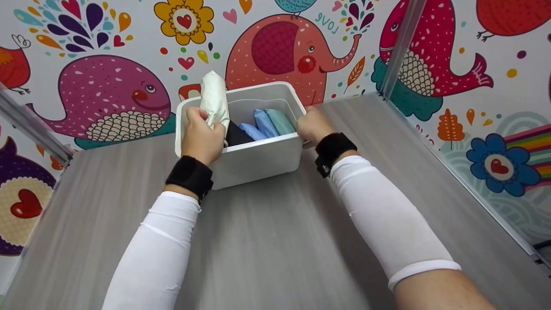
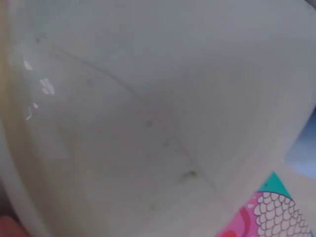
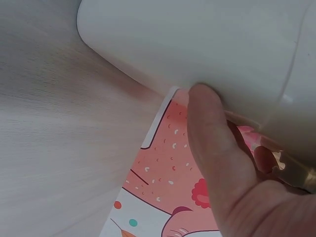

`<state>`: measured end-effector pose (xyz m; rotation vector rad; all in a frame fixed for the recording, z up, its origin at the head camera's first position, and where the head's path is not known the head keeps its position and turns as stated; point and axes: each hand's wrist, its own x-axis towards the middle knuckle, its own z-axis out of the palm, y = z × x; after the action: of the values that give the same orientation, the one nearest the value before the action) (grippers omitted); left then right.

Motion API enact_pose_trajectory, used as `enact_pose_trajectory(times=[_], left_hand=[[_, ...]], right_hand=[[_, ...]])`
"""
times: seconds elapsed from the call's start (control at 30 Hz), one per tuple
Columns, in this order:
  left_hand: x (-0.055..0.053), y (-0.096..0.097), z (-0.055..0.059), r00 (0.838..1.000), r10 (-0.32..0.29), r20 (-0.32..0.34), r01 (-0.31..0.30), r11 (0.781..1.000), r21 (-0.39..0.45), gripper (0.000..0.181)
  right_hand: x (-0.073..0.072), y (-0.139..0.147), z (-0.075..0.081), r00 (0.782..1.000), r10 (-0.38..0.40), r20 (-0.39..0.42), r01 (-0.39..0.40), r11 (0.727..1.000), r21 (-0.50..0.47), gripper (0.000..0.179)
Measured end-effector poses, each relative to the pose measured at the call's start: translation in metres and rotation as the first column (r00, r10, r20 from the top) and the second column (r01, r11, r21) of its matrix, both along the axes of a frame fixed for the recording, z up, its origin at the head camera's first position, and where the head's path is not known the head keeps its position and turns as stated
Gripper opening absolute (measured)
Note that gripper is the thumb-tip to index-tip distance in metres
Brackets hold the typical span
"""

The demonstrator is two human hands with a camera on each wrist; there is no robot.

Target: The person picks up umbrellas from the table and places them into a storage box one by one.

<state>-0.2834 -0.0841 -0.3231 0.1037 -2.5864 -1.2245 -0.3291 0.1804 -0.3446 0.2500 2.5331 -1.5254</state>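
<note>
A white plastic bin (image 1: 258, 161) stands on the grey table in the head view, one end slightly lifted toward the right. Inside it lie folded blue bundles (image 1: 266, 123), a teal bundle (image 1: 280, 122) and a black one (image 1: 237, 134). My left hand (image 1: 202, 137) is over the bin's left front part and pinches a pale cream rolled cloth bundle (image 1: 214, 99), which sticks up above the rim. With my right hand (image 1: 315, 125) I grip the bin's right end; the right wrist view shows the thumb (image 3: 210, 118) against the white wall. A smooth white surface (image 2: 148, 98) fills the left wrist view.
The grey wood-grain table (image 1: 262, 241) stretches in front of the bin and to both sides. Printed wall panels (image 1: 275, 56) with cartoon animals stand close behind it and at the sides. Metal corner posts (image 1: 400, 51) join the panels.
</note>
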Motion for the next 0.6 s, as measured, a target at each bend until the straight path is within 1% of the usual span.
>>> enact_pose_trajectory(times=[0.17,0.5,0.6], left_hand=[[-0.0016,0.0039,-0.0017,1.000,-0.001,0.018,0.002,0.999,-0.045,0.037],[-0.0049,0.0081,-0.0033,0.999,-0.031,0.038,0.033,0.997,-0.075,0.036],[-0.0052,0.0088,-0.0037,0.999,-0.030,0.036,0.033,0.995,-0.091,0.036]], right_hand=[[-0.0003,-0.0010,0.0003,1.000,-0.006,-0.002,0.006,1.000,0.007,0.061],[-0.0016,-0.0019,-0.0042,0.999,-0.013,-0.031,0.014,1.000,0.022,0.066],[-0.0010,-0.0021,-0.0043,0.999,-0.014,-0.033,0.014,1.000,0.005,0.066]])
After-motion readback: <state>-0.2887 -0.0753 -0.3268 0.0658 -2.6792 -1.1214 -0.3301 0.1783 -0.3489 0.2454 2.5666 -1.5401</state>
